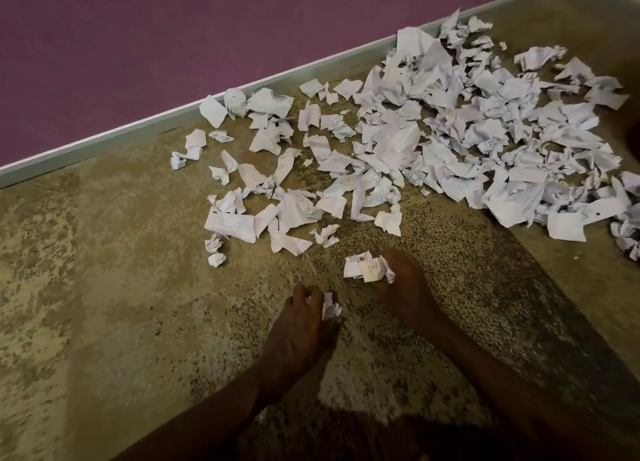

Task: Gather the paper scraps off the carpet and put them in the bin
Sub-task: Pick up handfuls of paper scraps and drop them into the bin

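Several white paper scraps (450,131), torn and crumpled, lie spread over the tan carpet (104,287) from the middle to the right edge. My left hand (301,325) is low on the carpet, fingers closed around a small crumpled scrap (330,308). My right hand (405,287) is just beyond it, gripping a wad of written-on scraps (367,266). Both hands sit in front of the near edge of the spread. No bin is in view.
A purple wall (173,45) with a pale skirting board (104,138) runs diagonally behind the scraps. Bare carpet stretches to the left and in the foreground. A dark shadow covers the carpet around my arms.
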Demonstrator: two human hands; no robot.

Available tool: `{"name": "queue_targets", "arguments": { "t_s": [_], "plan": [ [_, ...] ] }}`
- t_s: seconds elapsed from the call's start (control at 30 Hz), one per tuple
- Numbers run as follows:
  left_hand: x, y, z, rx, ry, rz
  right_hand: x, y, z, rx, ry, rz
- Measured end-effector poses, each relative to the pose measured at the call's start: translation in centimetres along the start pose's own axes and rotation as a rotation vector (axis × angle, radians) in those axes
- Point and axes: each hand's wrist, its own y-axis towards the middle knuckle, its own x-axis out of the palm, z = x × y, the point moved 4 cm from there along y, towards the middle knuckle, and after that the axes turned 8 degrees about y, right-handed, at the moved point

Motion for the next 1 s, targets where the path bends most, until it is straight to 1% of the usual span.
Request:
{"name": "queue_targets", "arguments": {
  "t_s": [0.1, 0.13, 0.2, 0.23, 0.27, 0.33, 0.43, 0.53, 0.6, 0.7, 0.77, 0.87, 1.0],
  "plan": [
    [-0.6, 0.6, -1.0, 0.086, 0.000, 0.035, 0.1, 0.4, -0.4, -0.002, -0.021, 0.006],
    [-1.0, 0.7, -1.3, 0.087, -0.041, 0.045, 0.1, 0.5, -0.3, 0.006, -0.022, 0.007],
    [-2.3, 1.1, -2.0, 0.022, -0.172, 0.016, 0.4, 0.8, -0.1, 0.022, -0.016, -0.005],
    [-2.8, 1.3, -2.5, -0.042, -0.254, -0.005, 0.6, 0.9, 0.0, 0.031, -0.012, -0.014],
    [-3.2, 1.5, -3.3, -0.106, -0.327, 0.018, 0.7, 1.0, 0.0, 0.040, -0.011, -0.022],
    [-4.3, 2.0, -5.5, -0.219, -0.375, 0.105, 0.8, 1.2, -0.1, 0.058, -0.010, -0.027],
    [-5.1, 2.4, -8.2, -0.280, -0.334, 0.194, 1.0, 1.1, 0.1, 0.045, -0.020, -0.038],
    [-7.0, 2.4, -10.4, -0.404, -0.353, 0.404, 1.0, 1.1, -0.1, 0.015, -0.024, -0.016],
    [-8.1, 2.3, -12.3, -0.501, -0.316, 0.515, 1.1, 1.1, -0.6, -0.012, -0.064, 0.022],
    [-9.2, 2.2, -14.8, -0.613, -0.264, 0.582, 1.3, 1.0, -0.8, -0.023, -0.119, 0.036],
    [-9.6, 2.8, -15.5, -0.633, -0.180, 0.532, 1.3, 1.0, -0.6, -0.003, -0.092, 0.013],
    [-9.0, 4.3, -15.9, -0.615, 0.009, 0.347, 1.2, 0.5, -0.7, -0.024, -0.029, -0.001],
    [-6.6, 5.4, -16.6, -0.632, 0.098, 0.162, 0.9, 0.2, -1.3, -0.040, 0.041, -0.008]
  ]
}}
